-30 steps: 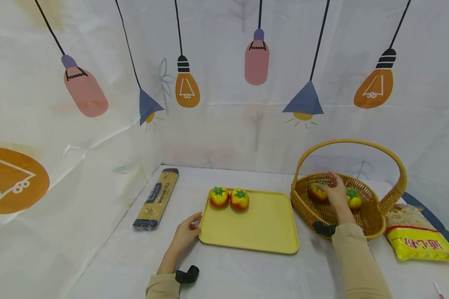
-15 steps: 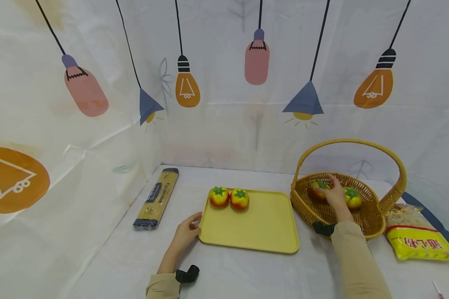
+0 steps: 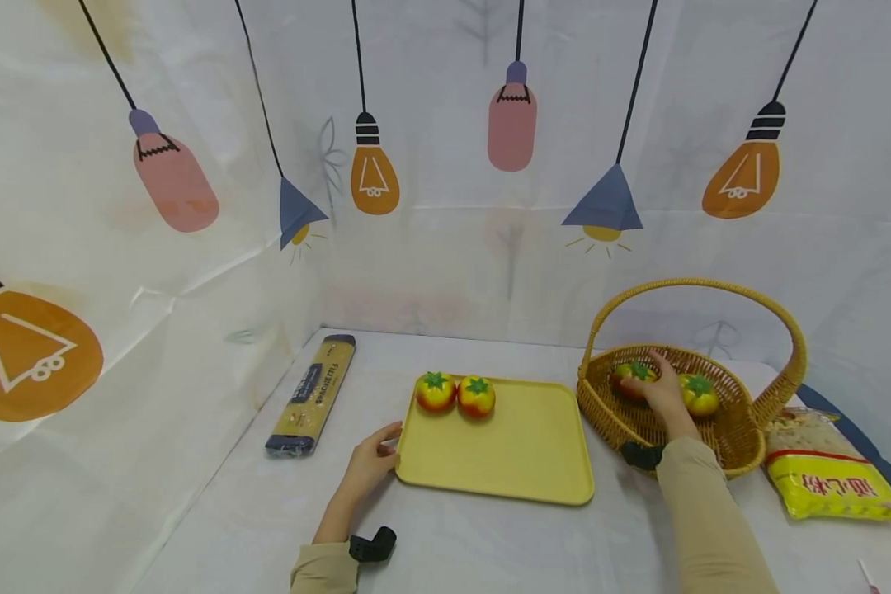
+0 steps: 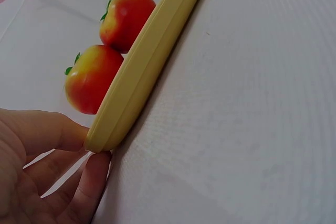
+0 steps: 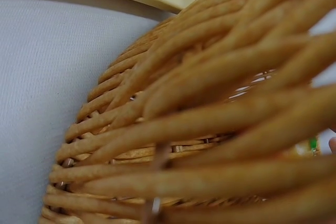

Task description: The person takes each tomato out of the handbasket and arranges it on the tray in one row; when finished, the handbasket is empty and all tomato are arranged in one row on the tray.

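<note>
My left hand pinches the left edge of a yellow tray; in the left wrist view its thumb and fingers lie on either side of the rim. Two red-and-yellow tomatoes with green tops, a left one and a right one, sit side by side in the tray's back left corner. Inside the wicker basket, my right hand has thumb and fingers around a tomato, partly covering it. Another tomato lies just right of that hand. Basket weave fills most of the right wrist view.
A spaghetti pack lies left of the tray. Right of the basket is a yellow-and-clear noodle bag. The basket's tall handle arches over my right hand. A patterned white sheet hangs behind the table.
My right hand has settled slightly lower, its fingers closer around the left tomato in the basket. The other basket tomato has shifted slightly left. My left hand stays at the tray edge.
</note>
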The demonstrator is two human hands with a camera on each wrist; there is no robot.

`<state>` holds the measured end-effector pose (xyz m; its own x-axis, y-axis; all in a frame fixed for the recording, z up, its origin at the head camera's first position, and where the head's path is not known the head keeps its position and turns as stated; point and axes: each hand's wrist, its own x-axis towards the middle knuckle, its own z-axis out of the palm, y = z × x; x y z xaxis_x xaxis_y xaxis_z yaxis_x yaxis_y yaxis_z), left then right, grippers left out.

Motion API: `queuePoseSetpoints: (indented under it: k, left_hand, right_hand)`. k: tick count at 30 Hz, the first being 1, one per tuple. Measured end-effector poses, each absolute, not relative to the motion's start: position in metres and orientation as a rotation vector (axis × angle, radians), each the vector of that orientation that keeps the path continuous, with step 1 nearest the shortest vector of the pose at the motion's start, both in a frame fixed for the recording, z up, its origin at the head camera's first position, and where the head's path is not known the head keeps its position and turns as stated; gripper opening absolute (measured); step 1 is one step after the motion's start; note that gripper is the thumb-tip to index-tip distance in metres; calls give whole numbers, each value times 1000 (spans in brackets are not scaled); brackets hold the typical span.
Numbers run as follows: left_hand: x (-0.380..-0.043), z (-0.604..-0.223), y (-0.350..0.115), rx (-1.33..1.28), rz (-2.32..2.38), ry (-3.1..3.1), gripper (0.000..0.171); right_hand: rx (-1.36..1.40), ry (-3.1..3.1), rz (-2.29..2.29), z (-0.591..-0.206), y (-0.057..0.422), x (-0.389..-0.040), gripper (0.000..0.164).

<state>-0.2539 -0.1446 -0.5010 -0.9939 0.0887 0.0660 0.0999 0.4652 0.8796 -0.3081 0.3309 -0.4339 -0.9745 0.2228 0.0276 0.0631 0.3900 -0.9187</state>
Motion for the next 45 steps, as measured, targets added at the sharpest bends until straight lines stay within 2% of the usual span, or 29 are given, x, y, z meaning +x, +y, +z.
queuePoseSetpoints:
  k: [10, 45]
  left_hand:
    - [-254, -502, -145, -169, -1604, -2691, 52]
    - [-252, -499, -144, -164, -1623, -2691, 52]
  right_hand:
    - [-228, -2597, 1628, -439, 332, -307, 89]
    - [-207, -2695, 1437, -439, 333, -305, 79]
